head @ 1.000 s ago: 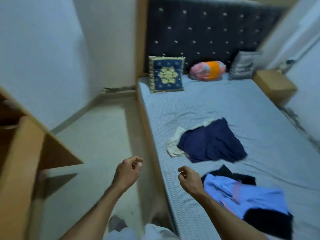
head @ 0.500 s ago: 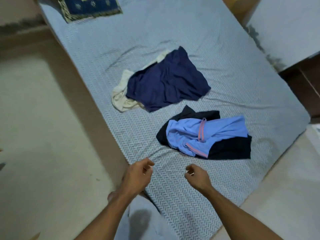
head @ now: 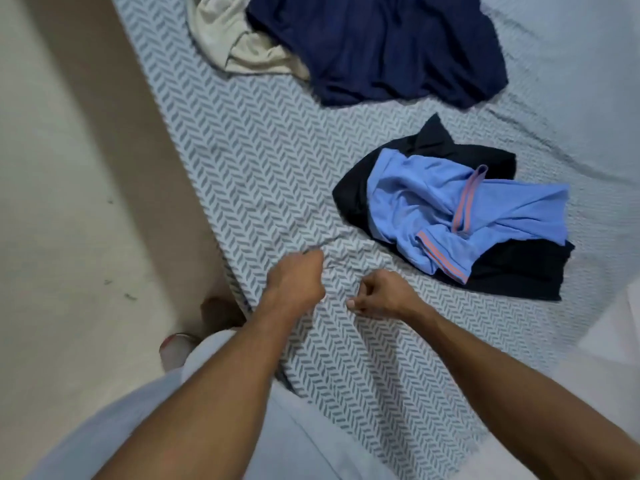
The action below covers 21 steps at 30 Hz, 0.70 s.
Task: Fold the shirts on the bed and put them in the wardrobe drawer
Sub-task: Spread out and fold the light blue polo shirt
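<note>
A crumpled light blue shirt (head: 429,202) with pink trim lies on a black garment (head: 519,268) on the bed, to the right of my hands. Farther up the bed, a navy shirt (head: 381,46) partly covers a cream garment (head: 239,46). My left hand (head: 298,278) is a curled fist low over the patterned bedsheet (head: 242,150) near the bed's edge. My right hand (head: 381,294) is beside it, fingers curled too, a short way from the blue shirt. I see nothing held in either hand. The wardrobe drawer is out of view.
The bed's left edge runs diagonally, with pale floor (head: 69,202) beyond it. My foot in a slipper (head: 176,348) stands on the floor by the bed. A crease in the sheet runs from my left hand toward the black garment.
My view has tilted down and closer to the bed. Both hands have moved forward from the bed's edge onto the sheet, toward the blue shirt. The clothes have not moved.
</note>
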### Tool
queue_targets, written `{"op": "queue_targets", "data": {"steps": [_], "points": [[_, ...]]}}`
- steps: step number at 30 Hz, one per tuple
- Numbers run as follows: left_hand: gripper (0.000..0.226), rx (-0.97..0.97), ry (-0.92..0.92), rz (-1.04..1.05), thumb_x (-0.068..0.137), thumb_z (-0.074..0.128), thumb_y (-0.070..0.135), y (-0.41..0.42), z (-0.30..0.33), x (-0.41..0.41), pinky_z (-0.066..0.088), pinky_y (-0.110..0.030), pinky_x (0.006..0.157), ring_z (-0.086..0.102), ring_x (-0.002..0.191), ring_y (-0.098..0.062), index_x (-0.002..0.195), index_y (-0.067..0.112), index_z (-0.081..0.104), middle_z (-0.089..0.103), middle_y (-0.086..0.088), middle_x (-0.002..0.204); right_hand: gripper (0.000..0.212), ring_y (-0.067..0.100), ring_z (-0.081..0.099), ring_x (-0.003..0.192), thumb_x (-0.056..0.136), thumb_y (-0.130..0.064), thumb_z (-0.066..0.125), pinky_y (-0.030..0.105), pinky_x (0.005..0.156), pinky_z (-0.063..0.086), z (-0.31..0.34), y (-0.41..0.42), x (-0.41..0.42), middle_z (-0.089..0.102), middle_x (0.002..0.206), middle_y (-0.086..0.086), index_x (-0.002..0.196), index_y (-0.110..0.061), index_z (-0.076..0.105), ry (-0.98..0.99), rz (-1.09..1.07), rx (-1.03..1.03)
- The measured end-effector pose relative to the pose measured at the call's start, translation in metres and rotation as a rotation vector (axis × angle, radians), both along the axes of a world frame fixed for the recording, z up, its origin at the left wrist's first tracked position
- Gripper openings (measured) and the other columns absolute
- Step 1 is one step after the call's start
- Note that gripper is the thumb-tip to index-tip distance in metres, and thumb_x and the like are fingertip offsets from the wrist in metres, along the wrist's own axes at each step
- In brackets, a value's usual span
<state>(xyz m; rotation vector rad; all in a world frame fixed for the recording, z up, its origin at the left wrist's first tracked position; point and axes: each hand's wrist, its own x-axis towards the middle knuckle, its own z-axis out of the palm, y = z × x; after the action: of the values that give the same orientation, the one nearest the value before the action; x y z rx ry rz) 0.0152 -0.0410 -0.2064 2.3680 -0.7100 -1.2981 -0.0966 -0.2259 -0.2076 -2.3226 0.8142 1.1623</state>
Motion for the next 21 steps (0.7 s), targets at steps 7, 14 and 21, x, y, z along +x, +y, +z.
{"op": "queue_targets", "data": {"steps": [7, 14, 21], "points": [[0.016, 0.035, -0.021, 0.137, 0.072, 0.071, 0.001, -0.015, -0.011, 0.015, 0.063, -0.039, 0.066, 0.070, 0.062, -0.021, 0.075, 0.016, 0.067, 0.072, -0.003, 0.068, 0.037, 0.024, 0.072, 0.058, 0.073, -0.042, 0.089, 0.031, 0.058, 0.057, -0.010, -0.003, -0.008, 0.073, 0.061, 0.005, 0.067, -0.009, 0.074, -0.072, -0.116, 0.199], [0.020, 0.120, -0.262, 0.247, 0.081, 0.058, 0.011, -0.023, 0.001, -0.035, 0.050, -0.041, 0.071, 0.061, 0.091, -0.032, 0.097, 0.019, 0.048, 0.059, -0.009, 0.098, 0.035, 0.015, 0.068, 0.052, 0.078, -0.041, 0.084, 0.026, 0.052, 0.054, -0.003, -0.017, -0.019, 0.072, 0.058, 0.003, 0.062, -0.012, 0.072, -0.269, 0.069, 0.354], [0.037, 0.151, -0.216, 0.270, 0.073, 0.064, 0.024, -0.021, 0.006, -0.071, 0.049, -0.039, 0.083, 0.059, 0.103, -0.031, 0.101, 0.024, 0.040, 0.058, -0.011, 0.116, 0.027, 0.015, 0.067, 0.083, 0.081, -0.045, 0.063, 0.035, 0.074, 0.052, 0.006, -0.071, -0.027, 0.073, 0.087, -0.003, 0.087, -0.019, 0.070, -0.594, 0.259, 0.097]]}}
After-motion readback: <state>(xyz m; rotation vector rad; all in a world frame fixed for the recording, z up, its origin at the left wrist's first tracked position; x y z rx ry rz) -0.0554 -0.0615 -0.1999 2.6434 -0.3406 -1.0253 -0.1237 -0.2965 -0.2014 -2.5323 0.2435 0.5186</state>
